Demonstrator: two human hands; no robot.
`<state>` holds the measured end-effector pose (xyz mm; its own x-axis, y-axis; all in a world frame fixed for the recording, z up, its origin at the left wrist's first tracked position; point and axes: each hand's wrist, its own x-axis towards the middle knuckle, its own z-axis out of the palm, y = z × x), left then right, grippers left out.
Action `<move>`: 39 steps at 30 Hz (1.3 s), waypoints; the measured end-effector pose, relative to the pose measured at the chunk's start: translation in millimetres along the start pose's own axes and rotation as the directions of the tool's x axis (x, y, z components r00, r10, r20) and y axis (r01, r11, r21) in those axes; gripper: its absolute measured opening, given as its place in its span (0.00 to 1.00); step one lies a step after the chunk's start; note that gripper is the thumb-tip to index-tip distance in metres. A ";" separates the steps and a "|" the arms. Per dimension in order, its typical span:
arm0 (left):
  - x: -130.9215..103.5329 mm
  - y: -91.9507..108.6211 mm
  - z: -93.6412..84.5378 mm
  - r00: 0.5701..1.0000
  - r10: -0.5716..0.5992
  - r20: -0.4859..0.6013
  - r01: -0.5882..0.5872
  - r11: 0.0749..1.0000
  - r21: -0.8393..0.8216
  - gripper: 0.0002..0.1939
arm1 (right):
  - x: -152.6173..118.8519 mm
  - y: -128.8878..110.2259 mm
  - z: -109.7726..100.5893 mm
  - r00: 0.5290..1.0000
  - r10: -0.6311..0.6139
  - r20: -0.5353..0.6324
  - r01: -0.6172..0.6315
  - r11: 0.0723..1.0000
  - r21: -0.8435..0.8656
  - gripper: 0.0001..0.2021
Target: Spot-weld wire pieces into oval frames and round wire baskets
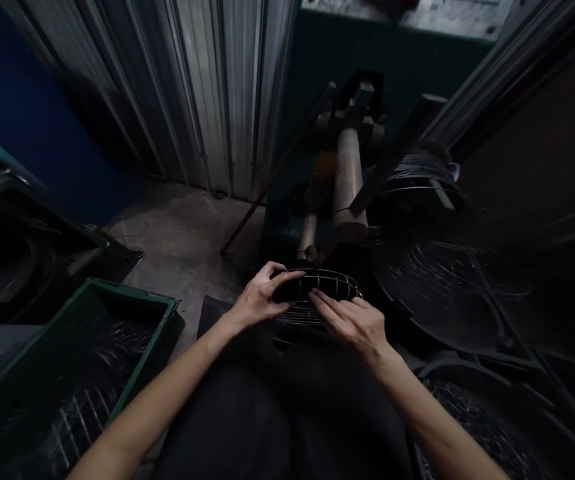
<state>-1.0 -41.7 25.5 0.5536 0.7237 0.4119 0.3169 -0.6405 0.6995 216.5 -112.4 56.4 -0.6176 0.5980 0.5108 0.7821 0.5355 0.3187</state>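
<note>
A round wire frame (336, 280), made of thin metal rings joined by short cross wires, is held in front of the machine (351, 177). My left hand (263, 293) grips its left side, the thumb and fingers closed around the rim. On the near right side, my right hand (350, 320) is closed on the same frame, with its fingertips reaching over the wires. A cylindrical metal arm of the machine stands just beyond the frame. Parts of the frame are hidden by my fingers and the dark surroundings.
At the left stands a green crate (167, 307) with wire pieces inside. Dark round containers (447, 327) holding loose wire are on the right. A wire coil (417, 170) lies beside the machine. Corrugated metal sheeting (217, 93) rises behind the concrete floor (182, 233).
</note>
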 end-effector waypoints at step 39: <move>-25.5 -48.4 0.6 0.984 0.046 -0.171 -0.064 0.993 -0.100 0.37 | -339.0 -41.6 -45.6 -0.135 0.774 0.618 -0.961 0.050 -0.273 0.08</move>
<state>-30.1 -29.3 -19.2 0.4281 0.7266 0.5375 0.2020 -0.6566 0.7267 397.1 -364.6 -93.6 0.6379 0.7024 -0.3157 0.6550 -0.7105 -0.2573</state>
